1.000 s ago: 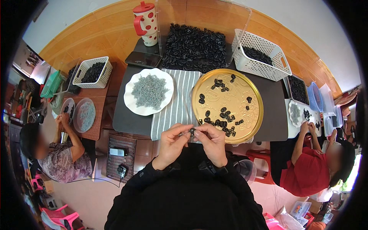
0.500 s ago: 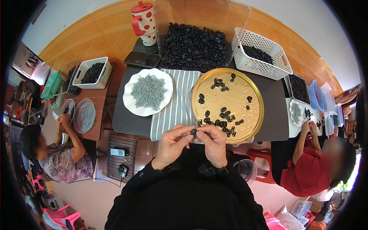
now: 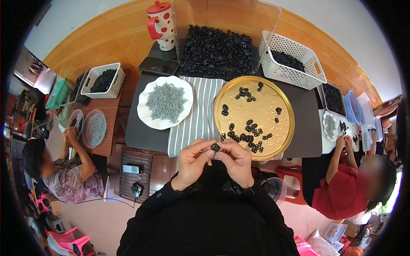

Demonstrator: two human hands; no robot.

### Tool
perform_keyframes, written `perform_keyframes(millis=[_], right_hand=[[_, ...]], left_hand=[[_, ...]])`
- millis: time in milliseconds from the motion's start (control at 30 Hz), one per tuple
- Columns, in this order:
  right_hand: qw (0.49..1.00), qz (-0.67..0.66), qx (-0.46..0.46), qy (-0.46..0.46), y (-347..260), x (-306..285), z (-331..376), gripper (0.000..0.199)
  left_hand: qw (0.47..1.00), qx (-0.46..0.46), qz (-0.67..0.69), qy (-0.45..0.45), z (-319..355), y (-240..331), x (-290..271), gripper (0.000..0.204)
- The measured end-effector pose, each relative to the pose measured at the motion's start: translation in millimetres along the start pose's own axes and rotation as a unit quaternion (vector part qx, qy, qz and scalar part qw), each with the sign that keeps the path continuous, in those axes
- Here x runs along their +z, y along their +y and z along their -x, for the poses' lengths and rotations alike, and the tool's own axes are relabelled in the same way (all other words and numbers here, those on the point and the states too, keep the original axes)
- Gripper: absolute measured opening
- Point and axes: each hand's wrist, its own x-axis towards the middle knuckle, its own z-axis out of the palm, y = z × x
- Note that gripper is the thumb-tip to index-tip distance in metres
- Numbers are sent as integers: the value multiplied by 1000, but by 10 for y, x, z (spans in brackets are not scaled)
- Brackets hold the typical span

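My left hand (image 3: 191, 165) and my right hand (image 3: 237, 164) meet at the table's near edge, fingertips closed around one small black plastic cord lock (image 3: 215, 147). Just beyond them, a round gold tray (image 3: 264, 102) carries scattered black cord lock pieces (image 3: 246, 138), some in a cluster close to my right hand. To the left stands a white scalloped plate (image 3: 143, 112) heaped with small grey metal springs (image 3: 165, 102). A grey striped cloth (image 3: 185, 135) lies between plate and tray. My fingers partly hide the held piece.
A large heap of black pieces (image 3: 218, 52) sits at the back behind a clear panel, near a dotted tumbler (image 3: 163, 30), a phone (image 3: 158, 65) and a white basket (image 3: 294, 70). People work at tables on the left (image 3: 70, 179) and right (image 3: 346, 187).
The black piece between my fingertips has turned slightly and shows more of its top. My hands stay in nearly the same place.
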Motion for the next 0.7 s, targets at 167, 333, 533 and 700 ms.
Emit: perform_keyframes(millis=[167, 333, 533, 700], right_hand=[[993, 87, -83, 14, 57, 18, 39, 28], [971, 177, -153, 48, 10, 120, 48, 28], [948, 235, -199, 77, 25, 153, 92, 27], [944, 244, -211, 77, -7, 173, 98, 27]], left_hand=[[1000, -12, 25, -13, 5, -48, -42, 28], [997, -19, 66, -23, 8, -65, -48, 30], [997, -10, 68, -26, 35, -41, -14, 32], [996, -7, 76, -40, 46, -51, -34, 32]])
